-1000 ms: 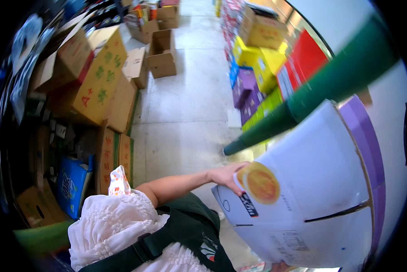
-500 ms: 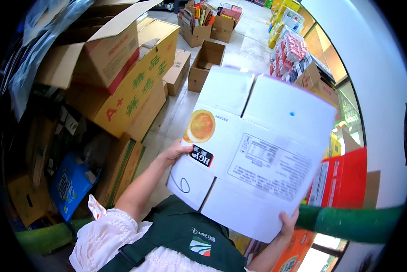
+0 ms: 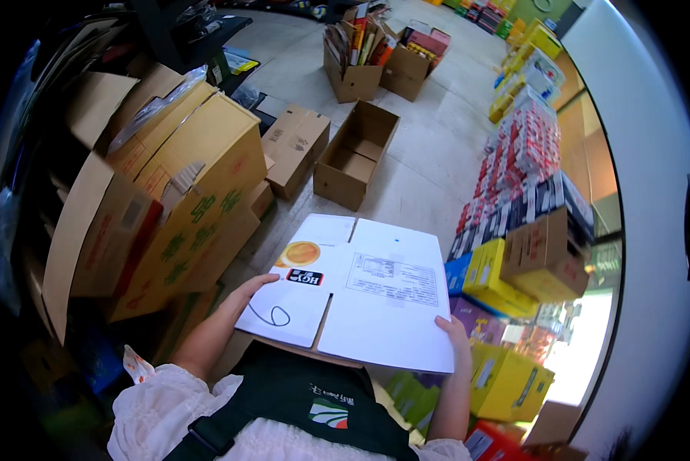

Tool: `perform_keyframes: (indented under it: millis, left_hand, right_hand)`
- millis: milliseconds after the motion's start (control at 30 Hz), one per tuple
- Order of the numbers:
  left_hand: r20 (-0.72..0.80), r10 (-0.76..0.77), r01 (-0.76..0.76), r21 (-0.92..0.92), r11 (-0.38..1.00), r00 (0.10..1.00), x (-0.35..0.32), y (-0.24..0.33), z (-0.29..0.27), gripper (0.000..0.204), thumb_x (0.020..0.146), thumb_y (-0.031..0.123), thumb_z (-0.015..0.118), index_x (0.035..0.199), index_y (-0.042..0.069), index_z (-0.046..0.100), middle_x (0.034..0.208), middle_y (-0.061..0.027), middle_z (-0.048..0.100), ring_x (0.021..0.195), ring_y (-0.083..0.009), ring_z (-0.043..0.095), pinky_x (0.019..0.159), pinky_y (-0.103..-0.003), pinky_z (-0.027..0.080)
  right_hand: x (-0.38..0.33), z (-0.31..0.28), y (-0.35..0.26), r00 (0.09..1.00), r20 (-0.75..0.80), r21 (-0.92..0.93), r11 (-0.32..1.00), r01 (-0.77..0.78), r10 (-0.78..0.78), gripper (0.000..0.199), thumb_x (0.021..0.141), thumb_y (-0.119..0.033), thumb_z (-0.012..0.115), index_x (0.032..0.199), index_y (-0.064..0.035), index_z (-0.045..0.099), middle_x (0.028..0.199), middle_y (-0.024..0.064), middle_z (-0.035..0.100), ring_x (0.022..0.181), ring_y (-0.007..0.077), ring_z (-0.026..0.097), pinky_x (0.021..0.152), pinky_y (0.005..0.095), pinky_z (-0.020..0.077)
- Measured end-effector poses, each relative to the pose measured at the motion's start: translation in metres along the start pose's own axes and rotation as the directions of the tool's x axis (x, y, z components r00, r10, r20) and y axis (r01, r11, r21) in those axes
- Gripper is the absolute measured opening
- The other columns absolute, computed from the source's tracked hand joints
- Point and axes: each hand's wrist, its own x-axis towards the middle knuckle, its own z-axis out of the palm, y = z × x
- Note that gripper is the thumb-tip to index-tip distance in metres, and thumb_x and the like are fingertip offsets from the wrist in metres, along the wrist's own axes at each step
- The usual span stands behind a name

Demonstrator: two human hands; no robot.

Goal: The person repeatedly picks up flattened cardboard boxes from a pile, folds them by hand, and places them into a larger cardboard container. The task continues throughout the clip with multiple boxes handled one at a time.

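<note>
Now I hold a flat white carton [image 3: 360, 296] level in front of my chest, both hands on it.

My left hand [image 3: 245, 296] grips the carton's edge at nine o'clock, fingers curled narrow under it, thumb on top. My right hand [image 3: 456, 334] clasps the near corner at four o'clock, fingers closed around the edge. An open brown box [image 3: 355, 156] stands on the floor [image 3: 429, 165] at twelve o'clock; tall yellow-brown cartons [image 3: 183, 200] are stacked at ten o'clock, yellow boxes [image 3: 506, 376] at four.
</note>
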Motion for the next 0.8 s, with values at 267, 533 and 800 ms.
perform_keyframes:
  millis: [267, 533, 800]
  left_hand:
    - [0.102, 0.028, 0.003, -0.29, 0.957, 0.994, 0.111, 0.107, 0.056, 0.044, 0.089, 0.027, 0.05, 0.122, -0.001, 0.044, 0.116, -0.017, 0.054, 0.101, -0.0269, 0.057, 0.088, -0.039, 0.046]
    - [-0.038, 0.14, -0.144, -0.128, 0.981, 0.989, 0.237, 0.238, 0.171, 0.052, 0.089, 0.042, 0.045, 0.12, 0.0, 0.047, 0.113, -0.0152, 0.056, 0.099, -0.023, 0.058, 0.084, -0.036, 0.048]
    - [-0.286, 0.168, -0.171, 0.017, 0.985, 0.943, 0.327, 0.319, 0.182, 0.059, 0.09, 0.049, 0.037, 0.119, -0.002, 0.047, 0.113, -0.0158, 0.056, 0.098, -0.0226, 0.058, 0.081, -0.035, 0.049]
  right_hand:
    - [0.185, 0.011, -0.169, 0.996, 0.079, -0.207, 0.977, 0.045, -0.029, 0.048, 0.074, -0.014, 0.067, 0.114, 0.0055, 0.049, 0.103, 0.0131, 0.059, 0.086, 0.019, 0.059, 0.078, 0.0284, 0.0463]
    - [0.36, 0.021, -0.352, 1.0, 0.007, -0.345, 0.938, 0.018, -0.017, 0.04, 0.075, -0.006, 0.063, 0.111, 0.0066, 0.05, 0.098, 0.0145, 0.06, 0.082, 0.0207, 0.06, 0.074, 0.0298, 0.0486]
    - [0.566, 0.07, -0.461, 0.986, 0.019, -0.55, 0.825, -0.128, 0.165, 0.049, 0.073, -0.007, 0.064, 0.114, 0.0116, 0.045, 0.097, 0.0205, 0.06, 0.077, 0.0257, 0.062, 0.07, 0.0339, 0.0507]
